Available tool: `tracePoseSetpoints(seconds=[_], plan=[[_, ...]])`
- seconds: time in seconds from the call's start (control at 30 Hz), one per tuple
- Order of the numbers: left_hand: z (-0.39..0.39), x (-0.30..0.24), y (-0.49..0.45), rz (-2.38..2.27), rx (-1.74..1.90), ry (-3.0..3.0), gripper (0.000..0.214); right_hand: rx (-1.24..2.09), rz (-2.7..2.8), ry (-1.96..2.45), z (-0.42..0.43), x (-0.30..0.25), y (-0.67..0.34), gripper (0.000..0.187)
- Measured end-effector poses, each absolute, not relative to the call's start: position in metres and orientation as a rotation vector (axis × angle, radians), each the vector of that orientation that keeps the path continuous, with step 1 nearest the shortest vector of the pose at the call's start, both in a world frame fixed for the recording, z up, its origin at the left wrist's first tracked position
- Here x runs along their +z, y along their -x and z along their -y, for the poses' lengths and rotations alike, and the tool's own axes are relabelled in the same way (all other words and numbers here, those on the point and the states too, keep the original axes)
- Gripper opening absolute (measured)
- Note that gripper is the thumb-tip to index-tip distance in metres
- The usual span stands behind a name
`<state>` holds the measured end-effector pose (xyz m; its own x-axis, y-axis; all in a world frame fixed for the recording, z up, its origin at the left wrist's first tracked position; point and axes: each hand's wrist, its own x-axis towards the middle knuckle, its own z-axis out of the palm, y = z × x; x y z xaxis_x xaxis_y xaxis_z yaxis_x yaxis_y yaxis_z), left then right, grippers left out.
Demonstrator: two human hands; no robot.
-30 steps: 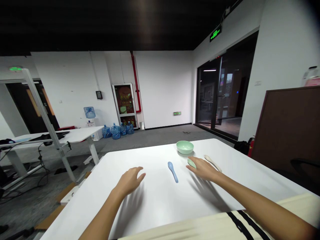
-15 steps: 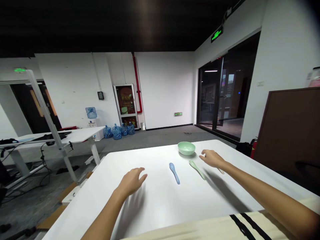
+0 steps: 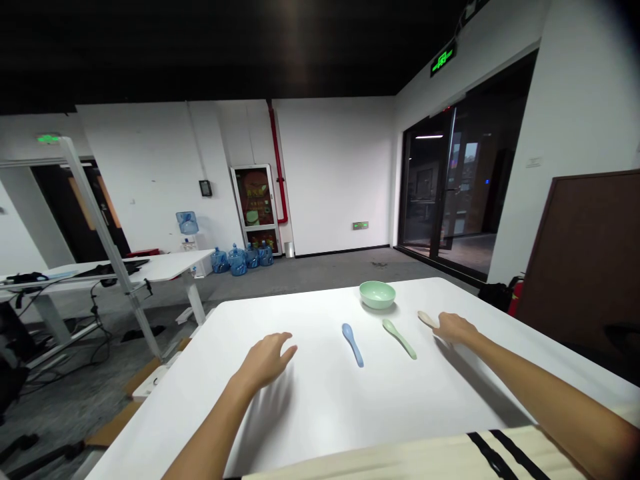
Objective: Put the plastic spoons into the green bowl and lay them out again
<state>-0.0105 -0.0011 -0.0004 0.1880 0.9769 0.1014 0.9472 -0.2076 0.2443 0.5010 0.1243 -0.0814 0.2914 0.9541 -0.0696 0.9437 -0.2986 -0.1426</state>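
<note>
My right hand [image 3: 456, 328] is over the handle of a cream spoon [image 3: 425, 318], its fingers closed on it; the spoon's bowl end shows beyond the fingertips and the handle is hidden. Left of it a green spoon [image 3: 399, 339] lies slantwise on the white table [image 3: 320, 407]. A blue spoon [image 3: 353, 345] rests farther left, its bowl end pointing away from me. Behind the spoons stands a light green bowl [image 3: 377, 295], upright near the far edge. My left hand [image 3: 267, 360] hovers above the table's left part, fingers apart, holding nothing.
A brown panel [image 3: 590, 253] stands past the table's right side. To the left is another white table [image 3: 170, 265] with an upright metal post [image 3: 97, 217]. Several blue water jugs [image 3: 237, 260] stand on the floor by the far wall.
My right hand has moved right and down from beside the bowl onto the cream spoon. My left hand stays almost in place. The view has shifted slightly.
</note>
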Motion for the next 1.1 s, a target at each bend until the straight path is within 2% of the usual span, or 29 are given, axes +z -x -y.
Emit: tracePoseSetpoints(seconds=[0.27, 0.73, 1.1], plan=[[0.001, -0.001, 0.010, -1.885, 0.356, -2.323, 0.055, 0.237, 1.807, 2.470, -0.127, -0.088, -0.508, 0.022], [-0.001, -0.001, 0.010, -1.905, 0.343, -2.292, 0.055, 0.061, 1.801, 2.229, -0.164, -0.022, -0.439, 0.032], [-0.003, 0.001, 0.011, -1.907, 0.345, -2.284, 0.055, 0.081, 1.725, 2.191, -0.209, -0.034, -0.404, 0.029]])
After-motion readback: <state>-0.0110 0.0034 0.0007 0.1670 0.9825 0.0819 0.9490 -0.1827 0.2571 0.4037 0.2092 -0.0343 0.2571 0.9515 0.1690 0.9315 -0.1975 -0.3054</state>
